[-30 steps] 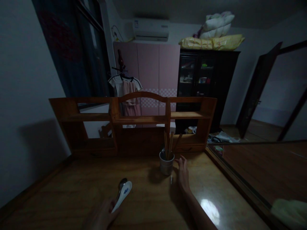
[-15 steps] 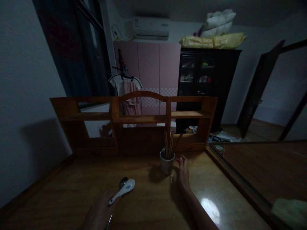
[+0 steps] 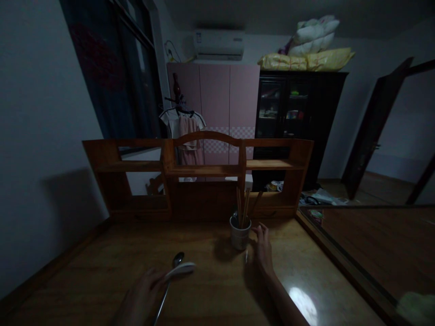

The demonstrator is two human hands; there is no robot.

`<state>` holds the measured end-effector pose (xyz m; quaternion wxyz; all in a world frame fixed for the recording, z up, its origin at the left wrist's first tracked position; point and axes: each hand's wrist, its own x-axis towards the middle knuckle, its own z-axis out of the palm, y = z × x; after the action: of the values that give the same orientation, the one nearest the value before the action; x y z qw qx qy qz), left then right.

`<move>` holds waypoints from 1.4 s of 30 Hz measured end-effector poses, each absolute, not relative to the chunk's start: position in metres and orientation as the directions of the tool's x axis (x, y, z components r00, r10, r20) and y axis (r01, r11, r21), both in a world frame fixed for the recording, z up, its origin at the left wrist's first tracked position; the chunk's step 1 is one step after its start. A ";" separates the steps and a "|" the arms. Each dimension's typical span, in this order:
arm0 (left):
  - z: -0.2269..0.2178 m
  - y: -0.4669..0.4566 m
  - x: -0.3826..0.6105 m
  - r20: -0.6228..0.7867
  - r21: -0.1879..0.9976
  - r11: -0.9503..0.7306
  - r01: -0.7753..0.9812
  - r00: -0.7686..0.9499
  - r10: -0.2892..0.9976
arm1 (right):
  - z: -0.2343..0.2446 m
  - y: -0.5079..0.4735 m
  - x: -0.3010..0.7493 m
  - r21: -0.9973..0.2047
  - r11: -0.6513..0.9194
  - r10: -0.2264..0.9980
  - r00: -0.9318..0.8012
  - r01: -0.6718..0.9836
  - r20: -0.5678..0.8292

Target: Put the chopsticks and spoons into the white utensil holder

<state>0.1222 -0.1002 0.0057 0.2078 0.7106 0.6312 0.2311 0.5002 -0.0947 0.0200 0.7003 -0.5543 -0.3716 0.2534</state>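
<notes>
My left hand is closed on the handle of a white soup spoon, which it holds tilted on its edge above the table. Beneath that spoon lies a long-handled metal spoon, its handle running toward the near edge. A pale cup stands upright on the table, with several wooden chopsticks and a metal utensil poking out. Just right of the cup is my right hand, fingers loosely curved and nothing in them. Whether its fingertips touch the cup, I cannot tell.
A wooden shelf unit rises along the back of the table. To the right, a wooden edge borders the tabletop. A pink wardrobe and a dark cabinet stand farther off.
The white soup spoon has turned from showing its bowl to lying edge-on in my left hand, uncovering more of the metal spoon. My right hand stays beside the cup. The view has shifted slightly.
</notes>
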 end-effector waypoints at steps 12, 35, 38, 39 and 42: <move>0.000 -0.100 0.118 0.234 0.745 -0.268 0.611 0.136 0.963 | 0.018 -0.094 0.503 -0.969 0.231 0.757 0.610 0.083 0.233; 0.011 -0.123 0.101 0.305 0.608 -0.366 0.704 0.219 0.927 | 0.013 -0.092 0.506 -0.968 0.214 0.748 0.615 0.132 0.249; 0.029 -0.134 0.109 0.292 0.638 -0.364 0.678 0.225 0.930 | 0.012 -0.091 0.507 -0.967 0.213 0.749 0.612 0.139 0.253; 0.036 -0.137 0.113 0.277 0.649 -0.365 0.667 0.239 0.931 | 0.012 -0.091 0.507 -0.967 0.211 0.751 0.609 0.142 0.253; 0.051 -0.144 0.123 0.279 0.674 -0.397 0.623 0.283 0.918 | 0.013 -0.091 0.507 -0.966 0.210 0.761 0.596 0.151 0.258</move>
<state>0.1229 -0.1440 0.0506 0.2245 0.7687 0.5011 0.3281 0.5066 -0.0912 0.0126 0.6737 -0.5865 -0.3884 0.2263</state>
